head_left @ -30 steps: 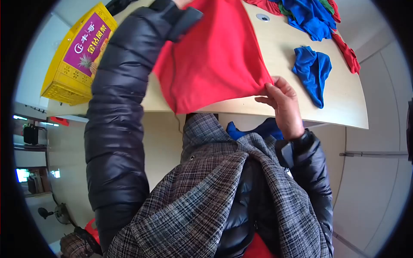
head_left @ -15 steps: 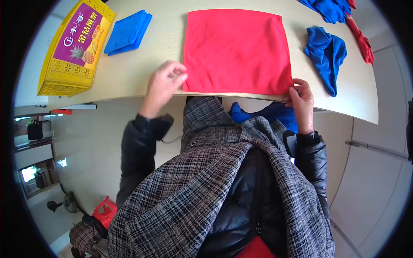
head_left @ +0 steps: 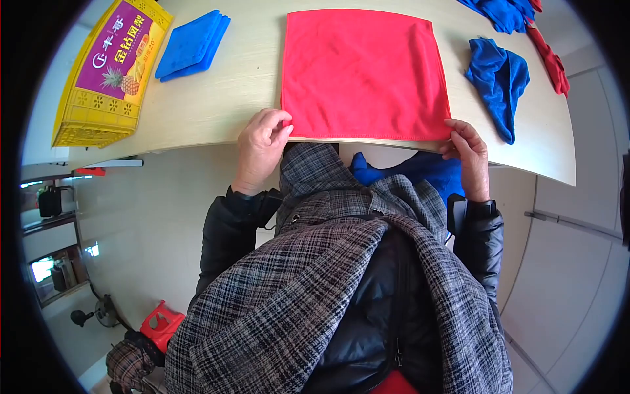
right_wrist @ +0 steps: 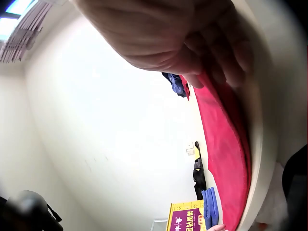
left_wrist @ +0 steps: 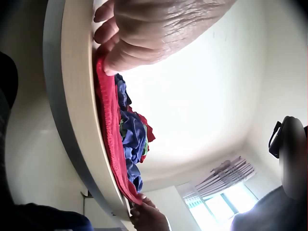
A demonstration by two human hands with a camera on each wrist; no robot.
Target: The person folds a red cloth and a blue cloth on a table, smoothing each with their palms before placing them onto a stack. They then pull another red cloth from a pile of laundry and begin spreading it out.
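A red cloth (head_left: 364,75) lies spread flat on the table in the head view, its near edge along the table's front edge. My left hand (head_left: 261,146) pinches its near left corner; in the left wrist view the thumb of that hand (left_wrist: 149,36) presses on the cloth's hemmed edge (left_wrist: 113,134). At the near right corner my right hand (head_left: 468,154) pinches the cloth between thumb and fingers. The right wrist view shows that hand (right_wrist: 163,38) over the cloth's corner, the red cloth (right_wrist: 219,139) stretching away from it.
A folded blue cloth (head_left: 191,47) lies left of the red one, beside a yellow box (head_left: 98,108) with a pineapple picture. To the right are a crumpled blue cloth (head_left: 499,82) and, farther back, a blue pile (head_left: 504,14) with a red cloth (head_left: 550,59).
The red cloth, held up at first, came down flat on the table. My left hand drew back from the far side and took the near left corner; my right hand stayed at the right corner.
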